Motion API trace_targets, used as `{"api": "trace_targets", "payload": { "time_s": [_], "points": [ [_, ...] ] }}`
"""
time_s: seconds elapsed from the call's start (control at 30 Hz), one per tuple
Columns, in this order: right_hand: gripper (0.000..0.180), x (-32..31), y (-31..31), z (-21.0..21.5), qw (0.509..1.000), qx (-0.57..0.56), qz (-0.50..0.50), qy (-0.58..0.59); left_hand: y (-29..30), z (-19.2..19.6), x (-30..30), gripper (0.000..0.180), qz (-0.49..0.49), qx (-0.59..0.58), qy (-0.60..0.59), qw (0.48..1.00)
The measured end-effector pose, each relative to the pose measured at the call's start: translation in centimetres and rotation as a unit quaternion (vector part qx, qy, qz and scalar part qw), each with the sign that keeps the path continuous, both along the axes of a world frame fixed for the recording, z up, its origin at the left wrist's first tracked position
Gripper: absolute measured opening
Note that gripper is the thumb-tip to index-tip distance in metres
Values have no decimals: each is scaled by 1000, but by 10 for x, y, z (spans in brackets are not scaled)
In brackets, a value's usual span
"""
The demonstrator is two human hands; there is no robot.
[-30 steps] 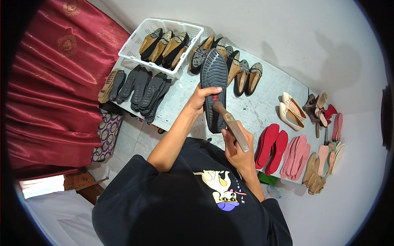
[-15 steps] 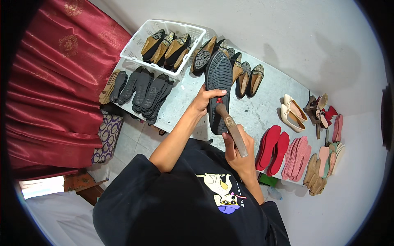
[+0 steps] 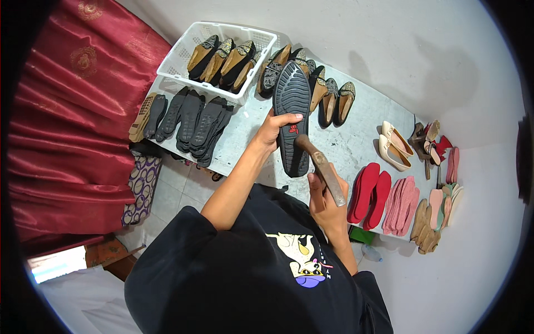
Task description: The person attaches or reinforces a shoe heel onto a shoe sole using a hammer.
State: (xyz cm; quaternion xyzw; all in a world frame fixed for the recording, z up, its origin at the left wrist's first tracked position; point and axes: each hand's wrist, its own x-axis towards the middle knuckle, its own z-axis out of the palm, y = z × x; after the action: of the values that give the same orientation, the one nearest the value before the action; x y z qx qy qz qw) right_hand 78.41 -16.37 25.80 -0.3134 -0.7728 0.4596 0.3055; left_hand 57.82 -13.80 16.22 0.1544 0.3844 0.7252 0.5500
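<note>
My left hand (image 3: 271, 131) grips a black shoe (image 3: 292, 100) by its left edge, the thumb lying across the sole. The ridged black sole faces up, with a small red mark near the middle; the shoe's upper is hidden beneath. In my closed right hand (image 3: 329, 218) is a hammer (image 3: 327, 173) with a long, worn metal head. The rounded end of that head is at the lower half of the sole; whether it touches cannot be told. My fingers hide most of the handle.
On the grey table (image 3: 253, 131), a white basket (image 3: 167, 69) holds several shoes, with dark soles (image 3: 189, 119) before it. More patterned shoes (image 3: 345, 103) stand behind my work. To the right are cream shoes (image 3: 395, 150), red insoles (image 3: 364, 192) and pink insoles (image 3: 401, 206). A red curtain (image 3: 83, 128) hangs left.
The hammer has shifted slightly right and its rounded end lies a little off the red mark, which shows more fully. The shoe has moved slightly up and left in view.
</note>
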Motion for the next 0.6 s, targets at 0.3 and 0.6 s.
{"api": "trace_targets", "payload": {
  "time_s": [0.3,0.6],
  "points": [
    [21,-40,-27,8,999,-4,-41,-19,-3,2,-29,38,-46,-15,14,999],
    [18,-66,-48,1,998,20,-61,-10,-1,-3,-53,45,-89,12,21,996]
  ]
}}
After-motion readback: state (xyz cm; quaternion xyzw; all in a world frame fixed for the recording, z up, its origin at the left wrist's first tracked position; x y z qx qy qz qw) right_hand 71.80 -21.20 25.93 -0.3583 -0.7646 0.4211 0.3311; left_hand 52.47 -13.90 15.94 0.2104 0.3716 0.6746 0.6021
